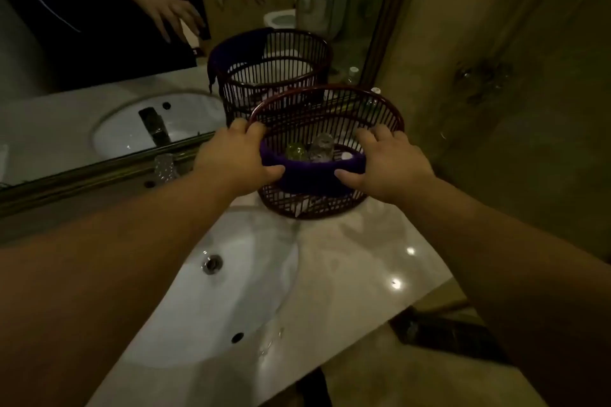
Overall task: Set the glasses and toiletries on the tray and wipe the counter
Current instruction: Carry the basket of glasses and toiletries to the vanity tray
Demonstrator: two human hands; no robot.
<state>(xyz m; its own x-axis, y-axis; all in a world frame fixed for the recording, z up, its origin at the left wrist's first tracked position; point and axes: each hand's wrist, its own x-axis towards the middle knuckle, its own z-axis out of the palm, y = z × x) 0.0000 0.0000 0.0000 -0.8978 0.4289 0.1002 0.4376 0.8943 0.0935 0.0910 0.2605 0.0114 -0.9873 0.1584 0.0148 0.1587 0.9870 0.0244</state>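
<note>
Head: counter (363, 261), sink (238, 294), mirror (59, 53), basket (330, 109)

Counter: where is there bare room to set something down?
Bare marble lies between the basket and the front edge of the counter, right of the sink. The back corner by the mirror is crowded: left hand and right hand grip the basket there.

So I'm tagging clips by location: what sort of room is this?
A bathroom, possibly a hotel's: a white sink set in a marble-look counter, a wide framed mirror behind it, and a toilet reflected in that mirror.
</note>
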